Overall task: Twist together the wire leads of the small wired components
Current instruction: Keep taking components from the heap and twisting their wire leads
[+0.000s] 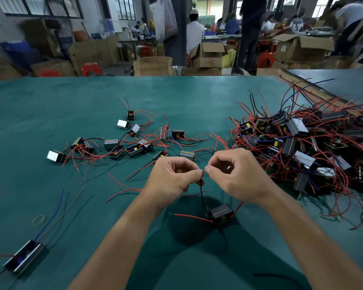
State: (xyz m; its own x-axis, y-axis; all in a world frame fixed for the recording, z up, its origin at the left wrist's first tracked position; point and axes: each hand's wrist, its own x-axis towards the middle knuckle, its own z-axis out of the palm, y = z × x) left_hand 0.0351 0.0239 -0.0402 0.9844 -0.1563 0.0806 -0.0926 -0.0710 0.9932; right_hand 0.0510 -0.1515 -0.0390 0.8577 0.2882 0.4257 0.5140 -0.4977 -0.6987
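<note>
Hands, two, bare, raised together over a green mat (50, 114). Left hand (172, 176): thumb and forefinger pinch the top of a black lead (202, 197). Right hand (239, 174): fingers curled, tips meeting the left's at the same spot; we cannot tell whether they catch the lead. Component (220, 213), one, small and dark, at 6 o'clock from the hands at the foot of that lead, a red lead (189, 216) running off toward 9. Pile (312, 143) of like parts, tangled, at 2 o'clock. Scattered parts (130, 143) at 10 to 11. Long unit (25, 259) at 8, near a yellow band (38, 219).
</note>
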